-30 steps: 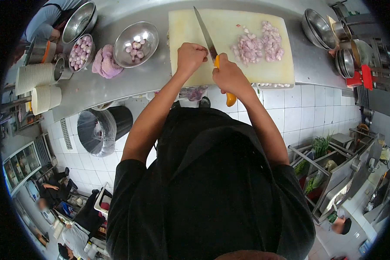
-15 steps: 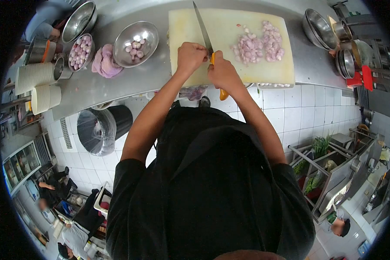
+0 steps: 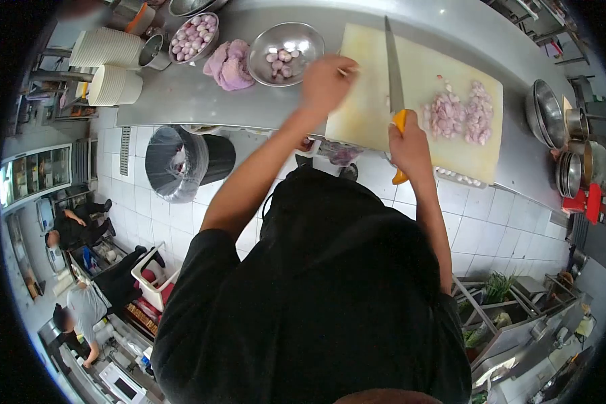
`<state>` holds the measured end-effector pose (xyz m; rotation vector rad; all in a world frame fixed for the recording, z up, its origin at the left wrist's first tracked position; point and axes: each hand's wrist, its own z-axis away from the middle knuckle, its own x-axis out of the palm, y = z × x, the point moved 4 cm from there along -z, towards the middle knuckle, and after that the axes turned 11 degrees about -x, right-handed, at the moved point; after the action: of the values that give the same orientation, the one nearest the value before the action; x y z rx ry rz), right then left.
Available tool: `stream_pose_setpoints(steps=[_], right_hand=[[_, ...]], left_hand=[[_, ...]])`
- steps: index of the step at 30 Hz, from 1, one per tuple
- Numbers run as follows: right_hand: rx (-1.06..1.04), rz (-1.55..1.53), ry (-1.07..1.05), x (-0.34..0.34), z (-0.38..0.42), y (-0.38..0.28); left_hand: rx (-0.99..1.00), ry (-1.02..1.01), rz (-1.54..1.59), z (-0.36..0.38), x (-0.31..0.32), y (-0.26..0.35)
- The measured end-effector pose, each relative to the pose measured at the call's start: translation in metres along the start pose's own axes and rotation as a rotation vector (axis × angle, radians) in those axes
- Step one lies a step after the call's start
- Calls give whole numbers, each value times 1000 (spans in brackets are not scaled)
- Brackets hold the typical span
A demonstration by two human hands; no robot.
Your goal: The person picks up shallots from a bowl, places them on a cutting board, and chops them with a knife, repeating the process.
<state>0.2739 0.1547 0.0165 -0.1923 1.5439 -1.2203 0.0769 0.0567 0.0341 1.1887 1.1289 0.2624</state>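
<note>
My right hand (image 3: 409, 145) is wrapped round the yellow handle of a long kitchen knife (image 3: 394, 67). Its blade points away from me over the white cutting board (image 3: 367, 111). Chopped shallots (image 3: 451, 116) lie in two heaps to the right of the blade. Over the board's left edge, beside the steel bowl (image 3: 262, 50), is my left hand (image 3: 328, 84). Its fingers are curled together and slightly blurred; whatever they may hold is too small to name. Several whole peeled shallots (image 3: 281, 64) sit in that bowl.
A pink cloth (image 3: 230, 65) and a fuller bowl of shallots (image 3: 194, 37) are at left. A lined bin (image 3: 175, 165) stands below the steel counter (image 3: 175, 94). Metal bowls (image 3: 545, 114) are at right. Other people (image 3: 91, 306) are at lower left.
My left hand has moved from beside the knife to near the steel bowl. My right hand still grips the knife. The whole view has turned and shifted.
</note>
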Motion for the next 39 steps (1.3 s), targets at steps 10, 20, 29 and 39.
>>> stream_pose_setpoints(steps=[10,20,29,39], right_hand=[[38,1,-11,5,11,29],[52,28,108,-26,16,55],[-25,149,117,-25,19,50],[-41,91,59,-18,23,19]], left_hand=[[-65,-136,-875,-79,-53,-121],[-43,-165,-787,-79,-60,-88],[174,-542,-226,-11,32,10],[194,-489,-156,-6,79,-1]])
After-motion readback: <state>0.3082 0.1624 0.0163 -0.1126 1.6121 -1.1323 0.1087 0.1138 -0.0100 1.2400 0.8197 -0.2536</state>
